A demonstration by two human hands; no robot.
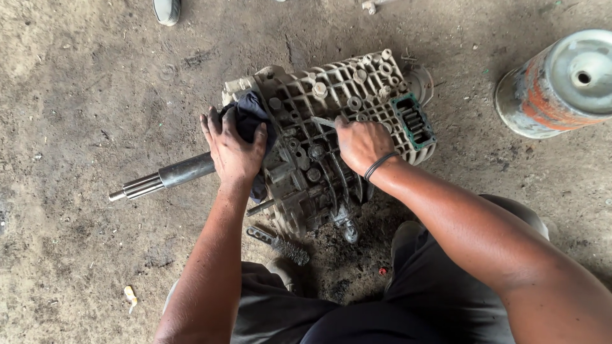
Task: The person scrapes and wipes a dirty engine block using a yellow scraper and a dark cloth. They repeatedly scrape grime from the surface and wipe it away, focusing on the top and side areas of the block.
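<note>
A dirty ribbed metal gearbox housing [357, 95] lies on the ground, with a steel shaft [166, 175] sticking out to the left. My left hand [233, 150] presses a dark blue rag [250, 114] against the housing's left end. My right hand [362, 143] rests on the ribbed face and grips a thin metal tool [324, 121] whose tip points left across the ribs. A black band circles my right wrist. A green-edged opening [414, 121] shows at the housing's right side.
A wire brush [280, 245] lies on the ground below the housing. A grey and orange metal cylinder [561, 83] stands at the upper right. Another person's shoe [167, 9] shows at the top edge. My knees are at the bottom.
</note>
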